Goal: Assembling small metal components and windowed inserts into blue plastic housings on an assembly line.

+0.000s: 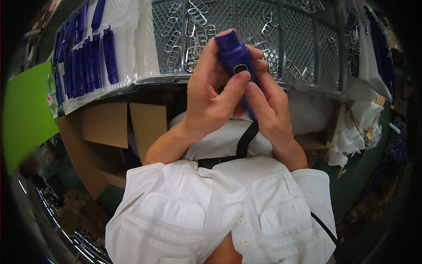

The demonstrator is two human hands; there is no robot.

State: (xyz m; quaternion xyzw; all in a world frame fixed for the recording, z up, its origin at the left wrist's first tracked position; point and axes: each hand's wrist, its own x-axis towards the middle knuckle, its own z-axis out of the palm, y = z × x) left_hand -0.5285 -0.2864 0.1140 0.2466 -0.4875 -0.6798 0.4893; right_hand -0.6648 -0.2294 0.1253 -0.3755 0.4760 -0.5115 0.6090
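Observation:
Both hands hold one long, rounded blue plastic housing (235,55) upright above the front edge of the bench. A narrower collar forms its top end, and a dark oval opening with a bright rim shows on its front. My left hand (210,90) wraps it from the left, thumb pressed just below the oval. From the right, my right hand (270,99) closes round its lower part, thumb beside the other thumb. Fingers cover much of the housing. Behind it, a clear compartmented tray (301,48) carries several small shiny metal frames (200,35).
Several blue plastic shells (110,55) lie on a white sheet (143,44) at the left, with more blue parts (379,42) at the far right. An open cardboard box (105,125) stands under the bench's left edge. Crumpled white wrapping (347,136) hangs at the right. A green panel (26,110) rises far left.

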